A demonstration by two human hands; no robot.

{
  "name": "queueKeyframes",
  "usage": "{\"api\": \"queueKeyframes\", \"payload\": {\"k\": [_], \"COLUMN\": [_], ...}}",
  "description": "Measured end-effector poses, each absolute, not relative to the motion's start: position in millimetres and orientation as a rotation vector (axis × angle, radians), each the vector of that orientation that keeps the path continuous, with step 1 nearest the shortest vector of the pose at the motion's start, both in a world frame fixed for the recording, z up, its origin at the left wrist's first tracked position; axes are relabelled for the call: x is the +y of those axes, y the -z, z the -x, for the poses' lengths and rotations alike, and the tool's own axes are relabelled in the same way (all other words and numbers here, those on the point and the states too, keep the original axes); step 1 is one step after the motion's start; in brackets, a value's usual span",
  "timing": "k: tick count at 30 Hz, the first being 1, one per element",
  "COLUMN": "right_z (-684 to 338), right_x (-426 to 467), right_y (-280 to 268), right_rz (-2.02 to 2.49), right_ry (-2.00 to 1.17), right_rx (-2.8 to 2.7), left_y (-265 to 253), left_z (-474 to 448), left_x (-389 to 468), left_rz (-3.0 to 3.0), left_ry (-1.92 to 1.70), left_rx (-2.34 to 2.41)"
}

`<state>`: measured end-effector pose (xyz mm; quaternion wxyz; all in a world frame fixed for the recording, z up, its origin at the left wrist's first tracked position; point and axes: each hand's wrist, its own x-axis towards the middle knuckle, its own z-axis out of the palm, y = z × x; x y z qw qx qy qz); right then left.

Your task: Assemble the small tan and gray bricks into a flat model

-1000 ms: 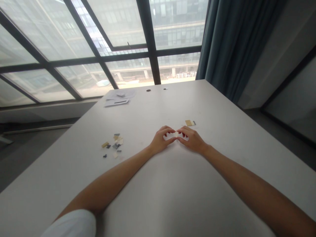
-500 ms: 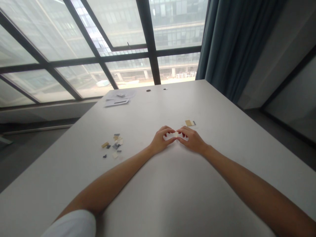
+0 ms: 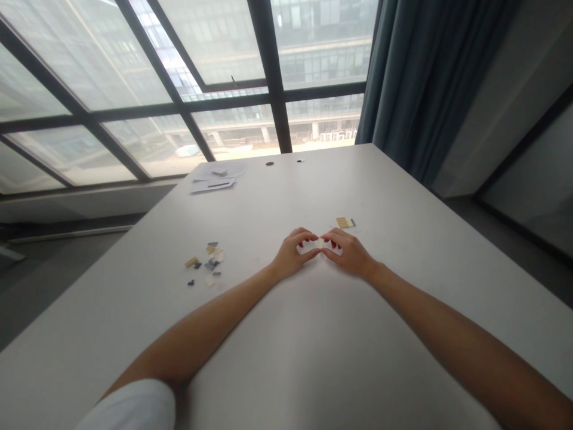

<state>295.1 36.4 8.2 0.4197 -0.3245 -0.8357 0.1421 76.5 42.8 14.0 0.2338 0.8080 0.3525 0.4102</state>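
Between the fingertips of both hands is a small cream-coloured piece (image 3: 320, 243), partly covered by the fingers; its exact kind is too small to make out. My left hand (image 3: 293, 254) pinches it from the left, thumb below and fingers above. From the right, my right hand (image 3: 348, 253) grips it the same way. Just beyond the right hand lies a flat tan-and-cream studded piece (image 3: 344, 223) with a dark edge. To the left of the left hand is a loose group of small grey, tan, cream and black pieces (image 3: 210, 263) on the white table (image 3: 277, 209).
White papers (image 3: 212, 184) with a small object on them lie at the table's far left corner. Two small dark round discs or holes show near the far edge, one at centre (image 3: 269, 163). Windows stand behind the table, and a blue curtain (image 3: 403, 89) hangs at the right.
Almost nothing differs. Both hands stay together on the small cream piece, and the view has shifted very slightly.
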Motion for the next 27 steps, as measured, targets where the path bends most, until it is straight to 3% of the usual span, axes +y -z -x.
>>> {"api": "queueKeyframes", "payload": {"k": [27], "right_z": [-295.0], "right_x": [37.7], "right_y": [-5.9], "right_rz": [0.807], "right_ry": [-0.336], "right_rx": [-2.099], "left_y": [-15.5], "left_z": [-77.0], "left_x": [41.4], "left_rz": [-2.229], "left_ry": [-1.128], "left_rx": [0.975]}}
